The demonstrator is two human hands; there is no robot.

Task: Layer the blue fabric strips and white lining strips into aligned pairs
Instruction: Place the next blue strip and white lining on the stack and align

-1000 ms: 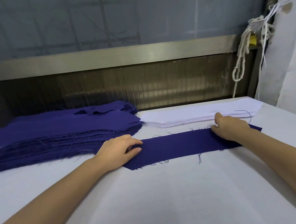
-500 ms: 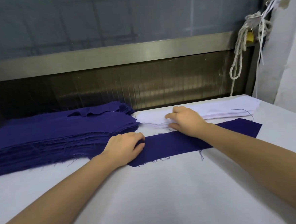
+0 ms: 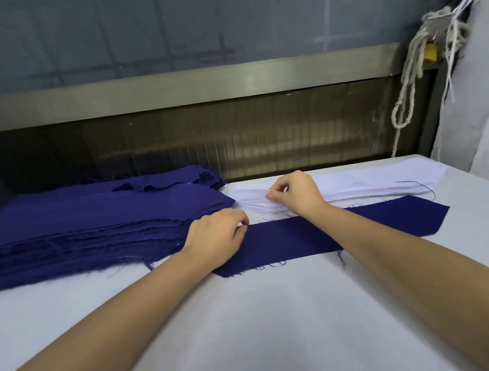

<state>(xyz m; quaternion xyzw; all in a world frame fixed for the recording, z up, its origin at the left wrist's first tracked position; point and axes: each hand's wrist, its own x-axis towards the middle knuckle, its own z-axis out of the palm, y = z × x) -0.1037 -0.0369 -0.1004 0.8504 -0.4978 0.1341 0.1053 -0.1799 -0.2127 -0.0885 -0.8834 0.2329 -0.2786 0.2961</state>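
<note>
— One blue strip [image 3: 356, 229] lies flat on the table [image 3: 246, 315], just this side of the white lining pile [image 3: 382, 191]. Our left hand [image 3: 218, 236] sits on its left end with fingers bent. We reckon it's pinning the strip, but whether it pinches or only presses, we cannot tell.

— Our right hand [image 3: 296, 193] nips the top lining strip [image 3: 353, 179] near its left end, thumb to forefinger, likely to peel one layer free for pairing.

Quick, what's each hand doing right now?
Left hand: rests on the blue strip, loosely curled, gripping nothing.
Right hand: pinches a white lining strip.
</note>
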